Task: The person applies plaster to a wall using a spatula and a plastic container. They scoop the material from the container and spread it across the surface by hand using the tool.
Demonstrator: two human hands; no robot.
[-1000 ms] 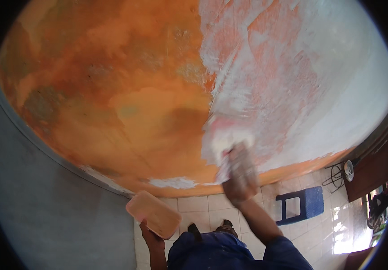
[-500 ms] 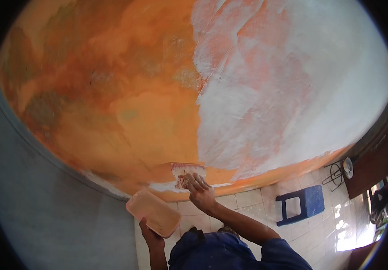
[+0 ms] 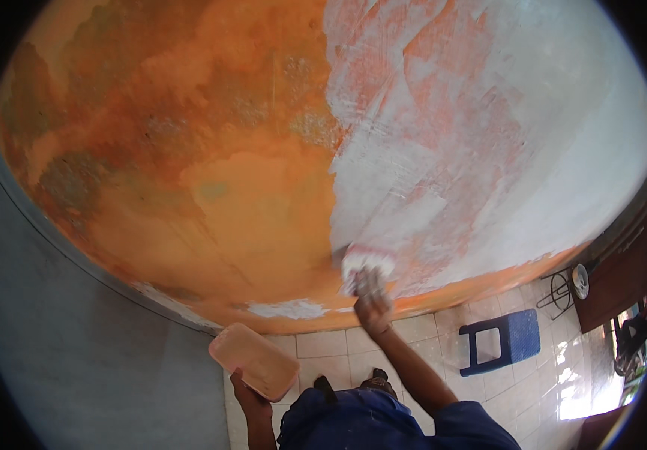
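Observation:
My right hand (image 3: pixel 372 307) grips a wide paintbrush (image 3: pixel 367 264) whose white-loaded bristles press against the orange wall (image 3: pixel 211 172), right at the edge where the white-painted area (image 3: pixel 488 135) begins. My left hand (image 3: pixel 248 394) holds a pale pink rectangular plastic tub (image 3: pixel 254 361) from below, low and to the left of the brush, away from the wall. A small white patch (image 3: pixel 287 308) shows on the wall's lower rim.
A grey wall (image 3: pixel 68 352) adjoins on the left. Below lies a pale tiled floor (image 3: pixel 331 345) with a blue plastic stool (image 3: pixel 499 341) to my right. A dark wooden cabinet (image 3: pixel 623 274) and a small fan (image 3: pixel 578 281) stand at the far right.
My right hand went down to the wall's lower rim, then rose again with the brush to the edge of the white area. The tub stayed nearly still.

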